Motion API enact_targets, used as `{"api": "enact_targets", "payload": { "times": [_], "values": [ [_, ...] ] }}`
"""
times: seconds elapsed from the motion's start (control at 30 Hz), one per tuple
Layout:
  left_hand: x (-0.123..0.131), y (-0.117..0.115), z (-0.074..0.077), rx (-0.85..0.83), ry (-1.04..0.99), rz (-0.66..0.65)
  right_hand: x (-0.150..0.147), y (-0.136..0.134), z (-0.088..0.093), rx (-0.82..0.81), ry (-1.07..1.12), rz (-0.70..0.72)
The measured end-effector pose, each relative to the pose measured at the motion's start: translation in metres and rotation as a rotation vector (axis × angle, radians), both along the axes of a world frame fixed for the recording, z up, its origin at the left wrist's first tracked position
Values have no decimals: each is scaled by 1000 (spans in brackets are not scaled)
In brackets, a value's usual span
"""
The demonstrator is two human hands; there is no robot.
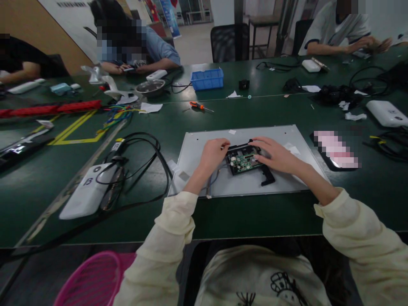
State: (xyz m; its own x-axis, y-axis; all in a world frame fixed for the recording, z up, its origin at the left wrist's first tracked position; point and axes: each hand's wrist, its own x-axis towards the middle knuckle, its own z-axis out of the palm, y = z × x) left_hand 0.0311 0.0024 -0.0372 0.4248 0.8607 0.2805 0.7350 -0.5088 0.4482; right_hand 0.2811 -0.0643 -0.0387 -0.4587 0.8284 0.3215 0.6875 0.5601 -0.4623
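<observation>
Hands meet at the middle of the grey metal panel (287, 138), which lies flat on the green table (223, 212). Far left on that table sits a white box (86, 193) with black cables (143, 157) looped about it, well apart from the work. The left hand (213, 154) is curled, its fingertips pinching the upper left edge of the black frame (267, 176); how far the thumb goes under cannot be told. The green circuit board (242, 161) sits inside that frame, between the two hands, with thin wires trailing off its left side toward the panel's near edge. The right hand (274, 154) lies palm down over the board's right part, fingers loosely spread and reaching the frame's top edge. Judging from this, the grip is best kept on the frame and the board's edges rather than on the components; pressure should be even from both sides, so nothing twists; the trailing wires want slack. Beyond, an orange screwdriver (199, 105) lies near a blue tray (207, 79); other people work across the table.
</observation>
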Motion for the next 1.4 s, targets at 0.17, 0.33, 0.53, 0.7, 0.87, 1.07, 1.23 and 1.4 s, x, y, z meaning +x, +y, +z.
{"api": "enact_targets", "payload": {
  "times": [0.17,0.33,0.53,0.7,0.87,1.07,1.23,1.4],
  "values": [
    [2,1,-5,12,-44,-35,-4,-8,-1,-144,-90,35],
    [3,1,-8,9,-103,-61,-4,-11,0,-205,-114,59],
    [5,-3,0,-49,-126,-83,-5,-11,2,-180,-100,61],
    [-11,-18,18,-97,-79,-93,-4,-9,-2,-169,-96,54],
    [-35,-47,22,-205,161,-314,-4,-9,-4,-180,-83,33],
    [-37,-49,11,-178,168,-316,-5,-12,-4,-178,-50,7],
    [-35,-44,10,-158,117,-328,-8,-12,-5,-172,-42,-22],
    [-37,-45,8,-142,92,-323,-10,-10,-7,-172,-17,-23]
  ]
}}
